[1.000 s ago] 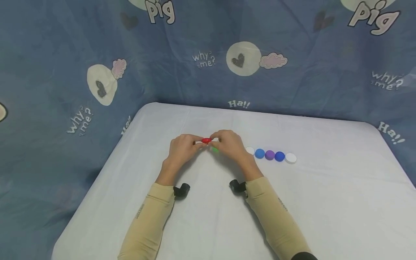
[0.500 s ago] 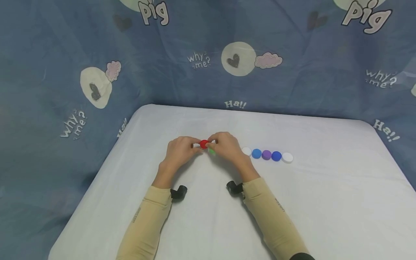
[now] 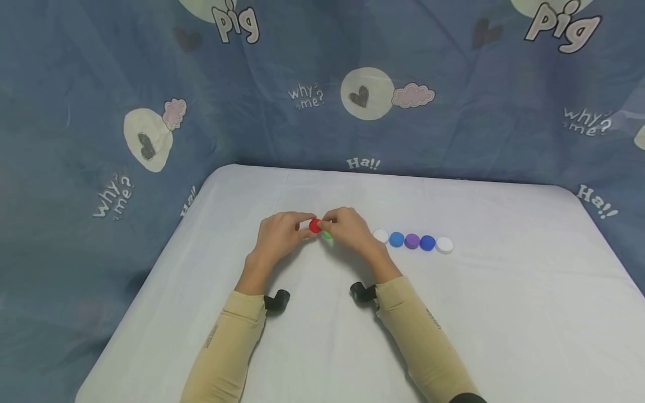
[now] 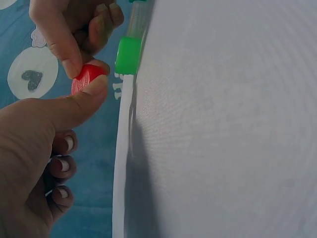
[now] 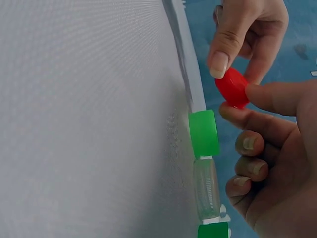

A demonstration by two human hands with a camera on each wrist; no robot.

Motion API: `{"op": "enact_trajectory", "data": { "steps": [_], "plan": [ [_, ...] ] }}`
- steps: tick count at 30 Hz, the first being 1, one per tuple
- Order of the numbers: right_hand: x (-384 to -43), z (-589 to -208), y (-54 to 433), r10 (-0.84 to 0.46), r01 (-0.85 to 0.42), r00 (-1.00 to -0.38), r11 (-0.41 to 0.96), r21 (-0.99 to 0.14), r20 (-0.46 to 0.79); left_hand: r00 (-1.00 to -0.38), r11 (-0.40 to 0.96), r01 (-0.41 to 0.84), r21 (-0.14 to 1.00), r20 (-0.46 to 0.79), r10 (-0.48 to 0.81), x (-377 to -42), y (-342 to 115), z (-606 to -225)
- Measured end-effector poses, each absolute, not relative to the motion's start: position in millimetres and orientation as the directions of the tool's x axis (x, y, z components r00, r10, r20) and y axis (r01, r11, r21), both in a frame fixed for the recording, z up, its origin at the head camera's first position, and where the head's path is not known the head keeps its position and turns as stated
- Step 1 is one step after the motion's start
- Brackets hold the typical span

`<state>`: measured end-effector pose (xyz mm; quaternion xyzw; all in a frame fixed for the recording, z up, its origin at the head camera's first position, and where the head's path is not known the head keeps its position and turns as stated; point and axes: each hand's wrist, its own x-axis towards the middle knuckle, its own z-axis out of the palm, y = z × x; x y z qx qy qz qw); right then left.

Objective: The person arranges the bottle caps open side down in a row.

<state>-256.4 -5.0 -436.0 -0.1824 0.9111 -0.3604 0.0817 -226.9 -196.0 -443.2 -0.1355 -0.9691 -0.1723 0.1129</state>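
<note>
A red bottle cap [image 3: 314,225] with raised marks on its face is held between the two hands, close over the far half of the white table. From the left, my left hand [image 3: 278,238] pinches it by the edge with thumb and index finger. On the opposite side, my right hand [image 3: 351,230] also pinches it between thumb and index finger, its other fingers curled in. A green cap [image 5: 203,133] stands just below the hands in the right wrist view. Beside that lies a clear ribbed cap [image 5: 206,189], then a darker green cap [image 5: 213,230] cut off by the frame.
To the right, a row of caps continues across the table [image 3: 504,313]: a white cap [image 3: 381,237], a light blue cap [image 3: 397,239], a purple cap [image 3: 412,241], a dark blue cap [image 3: 428,243] and another white cap [image 3: 444,245]. A patterned blue cloth [image 3: 282,129] hangs behind.
The red cap has turned from nearly edge-on to showing its round face. Both hands still pinch it and have shifted slightly; the camera view has moved a little too.
</note>
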Motion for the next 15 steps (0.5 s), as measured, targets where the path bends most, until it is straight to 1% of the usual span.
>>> {"op": "enact_trajectory", "data": {
  "steps": [9, 15],
  "plan": [
    [-257.8, -436.8, -2.7, -0.403, -0.279, -0.915, 0.663, -0.694, -0.018, -0.935, 0.904, 0.306, 0.298, 0.274, 0.225, -224.0, -194.8, -441.7],
    [-259.8, -434.6, 2.2, -0.406, -0.304, -0.914, 0.662, -0.685, 0.013, -0.941, 0.909, 0.281, 0.306, 0.273, 0.199, -224.6, -196.4, -440.8]
  ]
}}
